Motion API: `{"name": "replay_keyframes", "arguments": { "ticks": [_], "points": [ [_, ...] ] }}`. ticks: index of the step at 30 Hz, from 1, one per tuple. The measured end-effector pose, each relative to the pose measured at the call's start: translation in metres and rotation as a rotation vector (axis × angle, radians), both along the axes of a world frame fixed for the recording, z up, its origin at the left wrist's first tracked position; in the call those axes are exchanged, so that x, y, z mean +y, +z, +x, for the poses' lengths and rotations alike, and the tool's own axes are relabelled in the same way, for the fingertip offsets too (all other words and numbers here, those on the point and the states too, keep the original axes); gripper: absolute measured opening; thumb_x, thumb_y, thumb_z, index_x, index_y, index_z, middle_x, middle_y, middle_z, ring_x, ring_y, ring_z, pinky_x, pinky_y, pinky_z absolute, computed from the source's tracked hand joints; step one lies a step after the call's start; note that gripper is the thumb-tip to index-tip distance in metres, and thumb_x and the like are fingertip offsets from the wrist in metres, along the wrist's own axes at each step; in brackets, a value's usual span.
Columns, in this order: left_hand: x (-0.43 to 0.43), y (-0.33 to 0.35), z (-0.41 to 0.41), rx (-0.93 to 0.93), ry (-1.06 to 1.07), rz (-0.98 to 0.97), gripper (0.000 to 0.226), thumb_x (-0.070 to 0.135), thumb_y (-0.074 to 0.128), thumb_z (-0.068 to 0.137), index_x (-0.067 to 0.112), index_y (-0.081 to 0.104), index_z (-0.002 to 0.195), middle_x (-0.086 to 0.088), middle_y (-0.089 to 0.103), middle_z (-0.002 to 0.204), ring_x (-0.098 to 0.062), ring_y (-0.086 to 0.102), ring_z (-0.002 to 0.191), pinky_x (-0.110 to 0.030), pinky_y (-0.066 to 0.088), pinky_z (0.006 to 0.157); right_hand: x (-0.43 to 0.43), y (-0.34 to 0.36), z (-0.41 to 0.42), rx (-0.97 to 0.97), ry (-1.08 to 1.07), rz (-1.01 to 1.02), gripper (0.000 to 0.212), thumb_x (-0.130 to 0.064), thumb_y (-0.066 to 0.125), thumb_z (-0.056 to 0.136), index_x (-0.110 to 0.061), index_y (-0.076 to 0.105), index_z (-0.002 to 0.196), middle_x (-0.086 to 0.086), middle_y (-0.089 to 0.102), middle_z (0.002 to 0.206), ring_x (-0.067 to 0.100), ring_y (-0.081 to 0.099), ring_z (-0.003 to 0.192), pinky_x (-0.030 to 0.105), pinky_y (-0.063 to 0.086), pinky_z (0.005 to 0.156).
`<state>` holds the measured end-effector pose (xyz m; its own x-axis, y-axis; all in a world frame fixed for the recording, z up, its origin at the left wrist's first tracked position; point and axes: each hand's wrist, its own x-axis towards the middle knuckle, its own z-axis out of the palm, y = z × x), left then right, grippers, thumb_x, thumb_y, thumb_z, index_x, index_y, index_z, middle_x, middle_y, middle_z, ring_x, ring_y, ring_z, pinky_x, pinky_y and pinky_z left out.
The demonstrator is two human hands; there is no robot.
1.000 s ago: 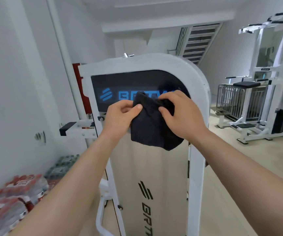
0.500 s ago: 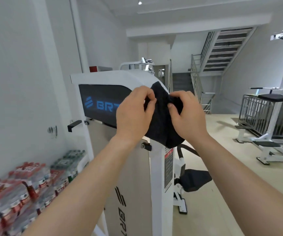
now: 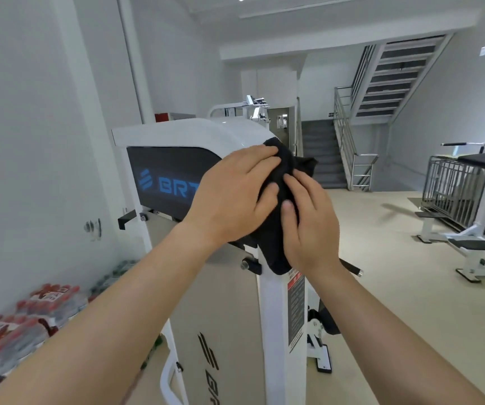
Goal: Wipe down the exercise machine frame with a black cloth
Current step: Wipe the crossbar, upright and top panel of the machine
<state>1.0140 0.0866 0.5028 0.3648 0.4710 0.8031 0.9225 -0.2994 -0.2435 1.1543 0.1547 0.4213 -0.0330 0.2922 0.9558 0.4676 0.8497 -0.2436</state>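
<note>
Gym room with white walls; staircase (image 3: 396, 77) is seen at the back. Black cloth (image 3: 276, 255) is held bunched on the upper right corner of the exercise machine frame (image 3: 273, 317). It is gripped by left hand (image 3: 229, 197) and right hand (image 3: 308, 226), which are close together. Risk: the hanging tail could get snagged on the knob (image 3: 248, 263).

I see the left hand (image 3: 232, 197) and the right hand (image 3: 308, 226) side by side on the black cloth (image 3: 276, 252). Each pinches it between thumb and fingers at the rounded top right corner of the white exercise machine frame (image 3: 273, 317). The cloth's lower end hangs over the frame's upright post.
</note>
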Motion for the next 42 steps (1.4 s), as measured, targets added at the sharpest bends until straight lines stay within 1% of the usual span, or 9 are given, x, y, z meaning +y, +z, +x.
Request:
{"name": "replay_keyframes", "arguments": {
  "ticks": [5, 9, 13, 20, 24, 30, 35, 38, 42],
  "points": [
    [0.006, -0.008, -0.006, 0.252, 0.184, -0.024, 0.061, 0.047, 0.04, 0.1, 0.01, 0.046, 0.148, -0.005, 0.044, 0.155, -0.023, 0.032, 0.148, -0.051, 0.014, 0.123, 0.015, -0.015, -0.005, -0.164, 0.153, 0.006, 0.071, -0.044, 0.032, 0.101, -0.001, 0.018, 0.155, 0.019, 0.012, 0.164, 0.029, 0.012, 0.153, 0.048, 0.02, 0.122],
    [0.023, 0.032, -0.011, 0.261, 0.281, -0.104, 0.057, 0.046, 0.026, 0.103, 0.015, 0.049, 0.146, -0.002, 0.049, 0.15, -0.021, 0.04, 0.143, -0.048, 0.009, 0.125, 0.045, 0.026, 0.001, -0.263, 0.183, -0.016, 0.072, -0.054, 0.024, 0.102, -0.007, 0.019, 0.157, 0.012, 0.017, 0.164, 0.022, 0.016, 0.152, 0.042, 0.019, 0.123],
    [0.043, 0.078, -0.015, 0.13, 0.351, -0.291, 0.051, 0.035, 0.023, 0.106, 0.019, 0.043, 0.15, 0.002, 0.039, 0.158, -0.019, 0.023, 0.151, -0.042, 0.001, 0.124, 0.067, 0.072, -0.003, -0.371, 0.221, -0.13, 0.075, -0.059, 0.017, 0.099, -0.014, 0.016, 0.159, 0.004, 0.013, 0.166, 0.016, 0.017, 0.151, 0.038, 0.025, 0.121],
    [0.01, 0.02, 0.018, 0.179, 0.373, -0.17, 0.059, 0.04, 0.026, 0.103, 0.008, 0.041, 0.151, -0.007, 0.036, 0.159, -0.023, 0.023, 0.151, -0.04, 0.007, 0.125, 0.046, 0.002, 0.015, -0.35, 0.2, -0.015, 0.07, -0.049, 0.016, 0.106, -0.002, 0.011, 0.157, 0.013, 0.004, 0.167, 0.027, 0.003, 0.154, 0.048, 0.016, 0.124],
    [0.015, 0.046, 0.006, 0.233, 0.363, -0.245, 0.055, 0.035, 0.026, 0.105, 0.01, 0.043, 0.15, -0.005, 0.04, 0.157, -0.022, 0.028, 0.15, -0.033, -0.001, 0.123, 0.054, 0.037, 0.01, -0.406, 0.206, -0.041, 0.071, -0.05, 0.015, 0.104, -0.003, 0.018, 0.157, 0.014, 0.014, 0.165, 0.026, 0.009, 0.154, 0.04, 0.012, 0.125],
    [0.039, 0.084, -0.017, -0.049, 0.337, -0.344, 0.046, 0.02, 0.028, 0.108, 0.022, 0.039, 0.153, 0.004, 0.034, 0.16, -0.018, 0.026, 0.15, -0.03, 0.006, 0.121, 0.065, 0.099, -0.001, -0.547, 0.218, -0.125, 0.066, -0.046, 0.023, 0.105, -0.006, 0.017, 0.157, 0.013, 0.014, 0.165, 0.024, 0.014, 0.151, 0.03, 0.009, 0.121],
    [0.026, 0.057, 0.012, 0.053, 0.207, -0.088, 0.045, 0.004, 0.038, 0.097, 0.005, 0.057, 0.138, -0.011, 0.048, 0.151, -0.027, 0.037, 0.145, -0.034, 0.018, 0.12, 0.049, 0.069, 0.012, -0.521, 0.158, -0.117, 0.071, -0.052, 0.012, 0.1, -0.012, 0.011, 0.159, 0.007, 0.008, 0.167, 0.019, 0.007, 0.153, 0.029, 0.012, 0.123],
    [0.029, 0.054, 0.015, 0.144, 0.146, -0.092, 0.049, 0.013, 0.038, 0.09, 0.011, 0.064, 0.132, -0.004, 0.06, 0.14, -0.022, 0.055, 0.131, -0.042, 0.039, 0.114, 0.056, 0.085, 0.006, -0.533, 0.24, -0.146, 0.067, -0.047, 0.017, 0.1, -0.013, 0.013, 0.159, 0.004, 0.013, 0.166, 0.014, 0.005, 0.153, 0.035, 0.018, 0.124],
    [0.034, 0.071, -0.019, 0.023, 0.095, -0.224, 0.047, 0.028, 0.036, 0.101, 0.017, 0.054, 0.143, 0.004, 0.054, 0.147, -0.014, 0.048, 0.136, -0.039, 0.039, 0.113, 0.072, 0.122, -0.009, -0.674, 0.259, -0.113, 0.064, -0.045, 0.016, 0.102, -0.008, 0.033, 0.151, 0.008, 0.034, 0.155, 0.02, 0.025, 0.147, 0.038, 0.022, 0.12]
  ]
}}
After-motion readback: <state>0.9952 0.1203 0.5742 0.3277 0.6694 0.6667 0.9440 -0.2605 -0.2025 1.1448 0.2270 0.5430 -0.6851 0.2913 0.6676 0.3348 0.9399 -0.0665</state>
